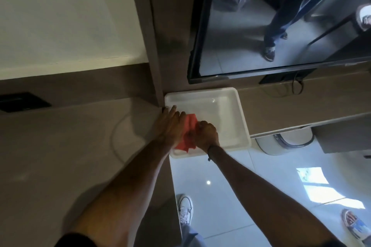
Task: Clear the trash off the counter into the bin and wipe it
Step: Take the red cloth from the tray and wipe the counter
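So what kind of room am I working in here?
Probably an office or meeting room rather than a kitchen: a large black wall-mounted screen hangs above a long grey-brown counter, over glossy white floor tiles. Both hands hold a red cloth over a white plastic tray.

1. A brown counter (pixel 70 146) is seen, its surface matte.
2. A white tray (pixel 239 110) is set on its right end, overhanging the edge above the tiled floor (pixel 241 196).
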### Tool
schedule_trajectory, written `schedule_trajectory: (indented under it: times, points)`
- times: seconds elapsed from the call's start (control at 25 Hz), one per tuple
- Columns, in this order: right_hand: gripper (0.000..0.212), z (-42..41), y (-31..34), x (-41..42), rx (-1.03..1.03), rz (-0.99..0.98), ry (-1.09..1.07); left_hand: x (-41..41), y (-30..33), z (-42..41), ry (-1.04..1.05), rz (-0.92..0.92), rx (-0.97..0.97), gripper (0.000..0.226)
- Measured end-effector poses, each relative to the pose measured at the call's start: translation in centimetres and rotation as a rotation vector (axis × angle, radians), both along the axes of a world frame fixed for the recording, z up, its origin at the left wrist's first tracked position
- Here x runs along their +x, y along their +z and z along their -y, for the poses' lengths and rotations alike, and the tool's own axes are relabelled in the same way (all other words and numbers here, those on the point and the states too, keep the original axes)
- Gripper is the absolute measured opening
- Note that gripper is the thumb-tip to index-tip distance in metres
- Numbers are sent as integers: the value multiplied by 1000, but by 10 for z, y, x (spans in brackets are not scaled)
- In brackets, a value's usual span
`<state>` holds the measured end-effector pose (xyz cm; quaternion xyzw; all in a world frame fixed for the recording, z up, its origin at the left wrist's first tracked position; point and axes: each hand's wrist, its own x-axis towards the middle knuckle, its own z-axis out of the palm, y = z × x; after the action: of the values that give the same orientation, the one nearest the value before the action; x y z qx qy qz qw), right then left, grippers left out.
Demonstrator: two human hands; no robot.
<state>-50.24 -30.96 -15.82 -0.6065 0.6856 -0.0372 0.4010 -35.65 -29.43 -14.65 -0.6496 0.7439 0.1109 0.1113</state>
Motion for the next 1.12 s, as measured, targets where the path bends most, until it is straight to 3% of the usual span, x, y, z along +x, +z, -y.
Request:
schedule_trajectory:
  times: [0.08, 0.16, 0.24, 0.32, 0.4, 0.56, 0.76, 0.88, 1.04, 1.12]
  points:
    - [43, 8, 0, -1, 56, 20, -17, -5, -1, 13, -40, 25, 31, 64]
    - [38, 7, 6, -4, 93, 28, -10, -6, 11, 10, 23, -77, 42, 56]
    - [42, -7, 24, -11, 92, 122, -110, -1, 32, -1, 166, -317, 16, 51]
    - [43, -69, 67, 21, 96, 282, -96, 47, 82, -76, 390, -604, 31, 45]
    - [36, -84, 76, 38, 36, 339, -100, 75, 90, -91, 414, -724, -75, 41]
    - [39, -106, 72, 70, 68, 370, -43, 106, 93, -120, 496, -732, -34, 35]
    - [54, -132, 53, 55, 25, 157, -28, 91, 64, -141, 449, -581, 24, 41]
    - [52, -178, 63, 53, -202, 55, -70, 95, 65, -188, 421, -519, -142, 50]
    - [21, -274, 78, 49, -390, 49, -92, 98, 72, -285, 259, -516, -442, 30]
    - [20, -325, 74, 58, -402, 54, -40, 104, 68, -337, 232, -505, -497, 25]
